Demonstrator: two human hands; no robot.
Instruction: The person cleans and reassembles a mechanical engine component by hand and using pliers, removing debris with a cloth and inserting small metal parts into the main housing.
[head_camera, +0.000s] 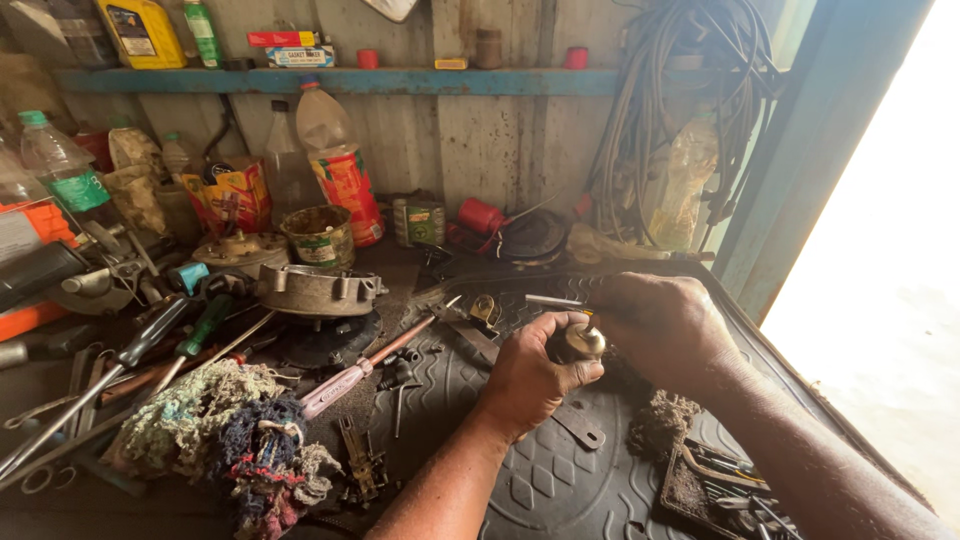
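Pink-handled screwdriver (352, 376) and rag bundle (225, 440) left of hands' (600, 350) metal part (578, 342).

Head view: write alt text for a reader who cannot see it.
Two hands, left hand and right hand, hold a small round metal part over a black rubber mat. Screwdrivers, rags and bottles crowd the workbench.

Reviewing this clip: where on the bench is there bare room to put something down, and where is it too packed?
Bare rubber mat lies below the left hand, between the rag pile and the tray of small parts. The left side is crowded with screwdrivers and the metal housing; bottles line the back wall.
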